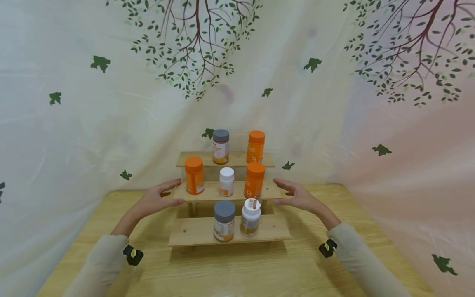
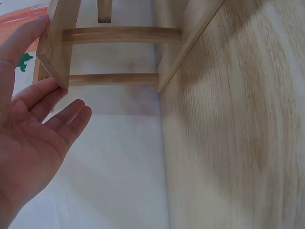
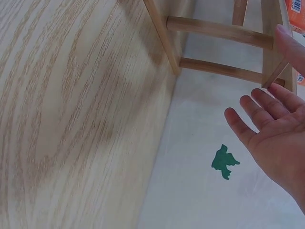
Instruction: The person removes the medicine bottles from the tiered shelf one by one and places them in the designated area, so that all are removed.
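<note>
A three-tier wooden display stand [image 1: 187, 190] faces me with pill bottles on its shelves. My left hand [image 1: 157, 199] is at the left end of the middle shelf, its thumb by the front corner and its fingertips by the back corner. In the left wrist view, the straight fingers of the left hand [image 2: 38, 124] meet the board's end. Mirroring it on the other side, my right hand [image 1: 302, 199] touches the right end. In the right wrist view, the right hand [image 3: 281, 129] has its thumb and index finger at the board, with the other fingers spread loosely.
Up top stand a grey-capped bottle [image 1: 221, 148] and an orange bottle [image 1: 255, 146]. The middle shelf carries two orange bottles [image 1: 194, 177] flanking a small white bottle [image 1: 226, 181]. Below are another grey-capped bottle [image 1: 224, 225] and a white-capped bottle [image 1: 250, 218]. A patterned curtain [image 1: 148, 111] hangs behind the wooden table [image 1: 222, 272].
</note>
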The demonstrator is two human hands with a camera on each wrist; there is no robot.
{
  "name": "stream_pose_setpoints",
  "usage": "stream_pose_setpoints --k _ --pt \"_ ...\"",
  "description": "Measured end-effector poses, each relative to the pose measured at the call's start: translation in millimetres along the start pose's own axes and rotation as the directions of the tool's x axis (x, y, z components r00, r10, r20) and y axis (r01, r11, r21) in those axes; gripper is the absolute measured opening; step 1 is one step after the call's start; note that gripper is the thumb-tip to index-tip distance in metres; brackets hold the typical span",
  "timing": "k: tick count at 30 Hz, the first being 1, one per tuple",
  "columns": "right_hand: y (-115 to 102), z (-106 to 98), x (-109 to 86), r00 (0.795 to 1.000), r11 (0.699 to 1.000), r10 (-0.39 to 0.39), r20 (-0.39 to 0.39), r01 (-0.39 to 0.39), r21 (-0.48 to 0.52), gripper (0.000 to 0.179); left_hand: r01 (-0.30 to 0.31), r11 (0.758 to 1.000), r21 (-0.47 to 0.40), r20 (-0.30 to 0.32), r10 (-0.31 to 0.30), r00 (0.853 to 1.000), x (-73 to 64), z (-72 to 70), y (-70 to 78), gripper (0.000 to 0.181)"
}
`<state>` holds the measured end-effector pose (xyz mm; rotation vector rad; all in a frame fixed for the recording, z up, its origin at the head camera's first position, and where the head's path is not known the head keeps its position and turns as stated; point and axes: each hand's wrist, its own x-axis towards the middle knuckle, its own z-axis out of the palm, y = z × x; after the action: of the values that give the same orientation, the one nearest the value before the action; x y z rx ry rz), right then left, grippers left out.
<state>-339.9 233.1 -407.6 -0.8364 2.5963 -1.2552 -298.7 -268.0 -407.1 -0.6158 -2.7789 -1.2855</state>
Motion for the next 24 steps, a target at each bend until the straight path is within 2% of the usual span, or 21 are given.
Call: stream_pose_setpoints --k 7,13,19,24 --pt "-1.6 -6.9 -1.1 0.999 0.996 -0.027 0.027 0.029 -0.079 0.083 -0.018 0.996 0.089 0.034 0.015 0.999 1.0 -1.5 0.3 0.083" --pt "-11.6 -22.8 1.7 0.998 0.987 -0.010 0.062 0.020 -0.156 0.083 -0.019 0.994 0.112 0.049 0.014 0.999 -0.5 -3.8 1.2 0.081" --pt "-35.4 -45.8 4.7 0.998 0.978 -0.009 0.060 0.021 -0.206 0.078 -0.020 0.994 0.110 0.047 0.015 0.999 -1.9 -4.1 -1.1 0.078" --pt "-65.2 -70.1 13.4 1.000 0.977 0.011 0.018 -0.006 -0.215 0.077 -0.025 0.992 0.126 0.055 0.019 0.998 0.5 -6.8 3.9 0.078"
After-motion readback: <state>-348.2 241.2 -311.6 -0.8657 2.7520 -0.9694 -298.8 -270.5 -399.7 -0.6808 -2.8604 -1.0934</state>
